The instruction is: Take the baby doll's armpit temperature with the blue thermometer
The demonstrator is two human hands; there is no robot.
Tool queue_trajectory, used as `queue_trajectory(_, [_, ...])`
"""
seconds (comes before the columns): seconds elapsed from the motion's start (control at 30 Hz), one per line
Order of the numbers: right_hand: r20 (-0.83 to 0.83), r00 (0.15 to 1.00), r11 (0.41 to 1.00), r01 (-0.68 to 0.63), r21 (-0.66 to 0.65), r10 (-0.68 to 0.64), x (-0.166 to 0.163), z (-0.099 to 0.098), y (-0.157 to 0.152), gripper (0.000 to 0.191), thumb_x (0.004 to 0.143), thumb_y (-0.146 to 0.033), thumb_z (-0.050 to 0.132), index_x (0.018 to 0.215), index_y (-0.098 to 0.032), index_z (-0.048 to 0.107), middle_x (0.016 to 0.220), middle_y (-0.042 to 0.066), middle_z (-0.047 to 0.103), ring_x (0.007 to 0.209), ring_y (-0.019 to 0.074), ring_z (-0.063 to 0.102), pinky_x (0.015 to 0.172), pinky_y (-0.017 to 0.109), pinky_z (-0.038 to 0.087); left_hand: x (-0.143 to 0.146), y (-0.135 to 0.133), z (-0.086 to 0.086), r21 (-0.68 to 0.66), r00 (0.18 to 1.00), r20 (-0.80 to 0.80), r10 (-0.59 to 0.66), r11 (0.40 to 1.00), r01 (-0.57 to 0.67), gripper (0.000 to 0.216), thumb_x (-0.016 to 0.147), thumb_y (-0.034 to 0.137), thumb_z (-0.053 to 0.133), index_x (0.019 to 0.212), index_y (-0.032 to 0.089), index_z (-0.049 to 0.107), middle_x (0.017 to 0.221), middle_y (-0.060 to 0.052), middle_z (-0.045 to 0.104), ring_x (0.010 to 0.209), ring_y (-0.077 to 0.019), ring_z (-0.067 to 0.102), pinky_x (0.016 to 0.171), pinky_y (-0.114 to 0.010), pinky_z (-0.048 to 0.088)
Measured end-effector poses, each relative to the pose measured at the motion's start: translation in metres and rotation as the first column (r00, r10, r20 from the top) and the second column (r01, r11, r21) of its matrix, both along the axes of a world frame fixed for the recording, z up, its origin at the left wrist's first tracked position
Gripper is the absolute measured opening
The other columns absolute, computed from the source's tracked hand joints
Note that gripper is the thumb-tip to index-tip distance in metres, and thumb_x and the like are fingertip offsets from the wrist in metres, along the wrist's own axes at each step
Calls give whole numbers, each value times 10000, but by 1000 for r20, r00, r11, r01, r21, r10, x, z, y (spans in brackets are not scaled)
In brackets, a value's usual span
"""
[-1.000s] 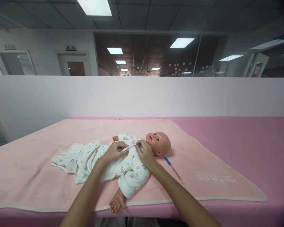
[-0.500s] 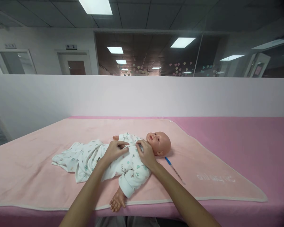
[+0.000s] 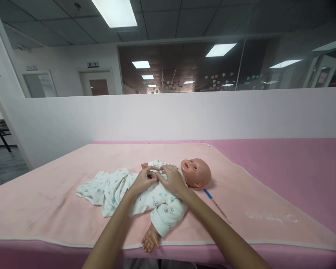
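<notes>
The baby doll lies on its back just below the middle of the frame, head toward the right, dressed in a white printed sleepsuit whose empty legs trail off to the left. Both hands meet on the suit's chest, just left of the chin. A second ago they sat slightly apart, each pinching one end of a thin white tie stretched between them; now the left hand and the right hand have closed the gap and touch, and the strip no longer shows as a taut line. Their fingers are curled together over the fabric at the neckline, but whether they clamp the tie or only press on the cloth cannot be told, since the knuckles hide the tips. That drawing-in reads as the fastening at the chest being brought to its closing point rather than being pulled open.

The doll's near arm in its cuffed sleeve points toward the lower edge, its bare plastic hand resting at the blanket's border. A thin thermometer with a blue end lies just right of the head, untouched. Everything rests on a pale pink blanket spread over the deeper pink counter. The view has also swung a little, so the whole scene sits further right than before.
</notes>
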State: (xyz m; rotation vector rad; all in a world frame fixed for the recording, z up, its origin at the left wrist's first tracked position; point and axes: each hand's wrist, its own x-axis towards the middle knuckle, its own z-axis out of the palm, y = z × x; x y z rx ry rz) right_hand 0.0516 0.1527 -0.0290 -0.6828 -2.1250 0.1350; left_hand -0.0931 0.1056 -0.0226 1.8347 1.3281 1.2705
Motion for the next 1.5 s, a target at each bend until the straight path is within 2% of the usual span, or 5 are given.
queue_trajectory(0.17, [29, 1000, 997, 8, -77, -5, -12, -3, 19, 110, 742, -248, 492, 654, -184, 502, 661, -11, 540, 637, 107, 469, 583, 220, 319, -1, 0, 0, 9, 998, -38, -59, 998, 60, 301, 687, 197, 507, 985, 156, 523, 565, 45, 499, 553, -81, 471, 570, -199, 376])
queue_trajectory(0.43, [-43, 990, 977, -143, -160, 137, -3, -3, 11, 96, 734, -212, 501, 668, -194, 568, 718, -7, 591, 730, 122, 507, 688, 235, 368, -1, -5, 3, -41, 993, 24, -116, 992, 117, 439, 718, 247, 521, 1141, 202, 414, 656, 34, 498, 604, -90, 462, 605, -209, 379])
queue_trajectory(0.57, [-87, 974, 953, -224, -206, 211, -1, -3, 13, 110, 724, -174, 486, 669, -193, 579, 729, -8, 603, 713, 120, 523, 685, 234, 388, -2, -4, 3, -96, 994, 55, -92, 991, 97, 425, 701, 192, 497, 1123, 210, 448, 689, 22, 502, 655, -105, 476, 635, -218, 384])
queue_trajectory(1.1, [-128, 966, 944, -249, -217, 225, -1, -2, 11, 140, 657, -110, 460, 689, -195, 567, 762, -8, 614, 714, 126, 532, 704, 242, 411, 2, -3, 5, -127, 978, 205, -35, 990, 62, 580, 605, 100, 492, 1157, 229, 368, 674, 47, 521, 695, -104, 489, 707, -233, 363])
queue_trajectory(1.5, [-149, 967, 953, -232, -197, 205, -2, -5, 13, 143, 657, -96, 451, 673, -187, 560, 725, -8, 600, 692, 115, 523, 681, 223, 401, -1, -2, 4, -97, 974, 209, -82, 990, 104, 452, 613, 127, 536, 1058, 204, 543, 669, 25, 508, 634, -100, 443, 606, -208, 332])
